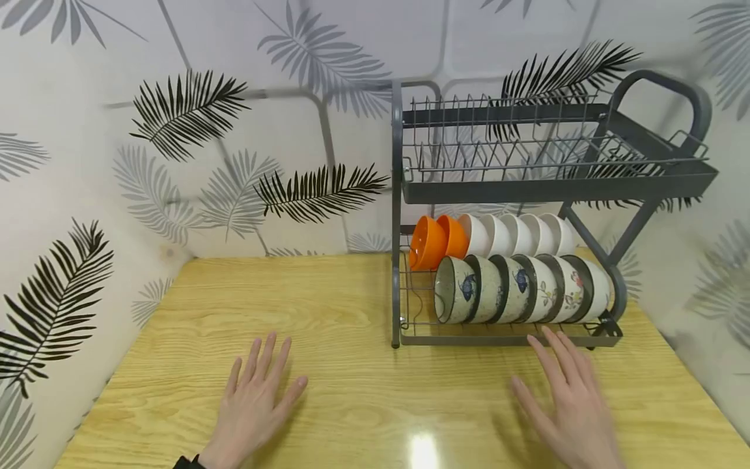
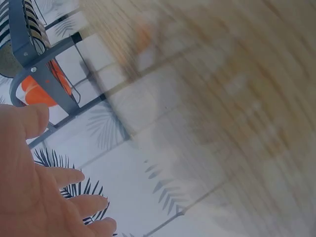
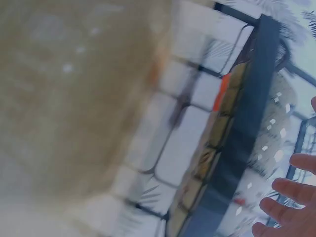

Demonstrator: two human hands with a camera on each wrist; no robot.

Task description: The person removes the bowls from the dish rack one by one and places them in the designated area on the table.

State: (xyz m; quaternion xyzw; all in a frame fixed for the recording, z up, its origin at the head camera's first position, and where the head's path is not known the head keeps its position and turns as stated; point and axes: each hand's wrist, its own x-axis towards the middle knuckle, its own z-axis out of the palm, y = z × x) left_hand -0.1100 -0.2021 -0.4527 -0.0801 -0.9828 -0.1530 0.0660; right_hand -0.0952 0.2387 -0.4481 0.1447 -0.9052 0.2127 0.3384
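My left hand (image 1: 250, 404) is over the wooden table at the left, fingers spread and nothing in it. My right hand (image 1: 568, 404) is at the right, its fingers straight and holding nothing, just in front of the dish rack (image 1: 504, 340). On the rack's lower tier, patterned bowls (image 1: 457, 290) stand on edge in a front row. Behind them are two orange bowls (image 1: 426, 244) and several white bowls (image 1: 560, 233). In the left wrist view the left fingers (image 2: 74, 175) look relaxed. The right wrist view shows the right fingers (image 3: 291, 190) apart, near the rack's bowls.
The wooden table (image 1: 281, 293) spans the foreground, its left part beside the rack. The rack's upper wire tier (image 1: 498, 163) has a raised handle (image 1: 697, 107) at its right end. Behind stands a wall (image 1: 293, 137) with leaf patterns.
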